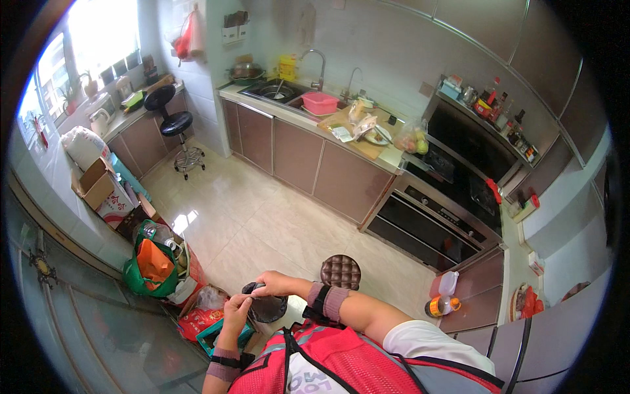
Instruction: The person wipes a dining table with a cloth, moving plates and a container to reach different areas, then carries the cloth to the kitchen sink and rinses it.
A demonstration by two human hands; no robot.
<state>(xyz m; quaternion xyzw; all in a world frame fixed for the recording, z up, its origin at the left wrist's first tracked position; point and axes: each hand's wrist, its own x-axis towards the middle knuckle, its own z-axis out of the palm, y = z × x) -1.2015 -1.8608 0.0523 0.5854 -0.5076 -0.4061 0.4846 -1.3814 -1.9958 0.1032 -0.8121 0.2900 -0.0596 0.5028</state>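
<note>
My left hand (pixel 237 309) and my right hand (pixel 270 284) meet at the fingertips over the near edge of a trash bin (pixel 268 309) lined with a black plastic bag. The right fingers pinch the dark rim of the bag at the bin's top. The left thumb and index finger are pressed together beside them; whether they hold a bit of the bag is too small to tell. The bin stands on the tiled floor in front of me. Its inside looks dark.
A round brown padded stool (pixel 340 272) stands right of the bin. At left are a green bag (pixel 129 276), a red bag (pixel 197 322) and cardboard boxes (pixel 96 182). Bottles (pixel 440 306) stand by the right cabinet. A black swivel chair (pixel 177 123) is farther off, near the counter (pixel 290 115).
</note>
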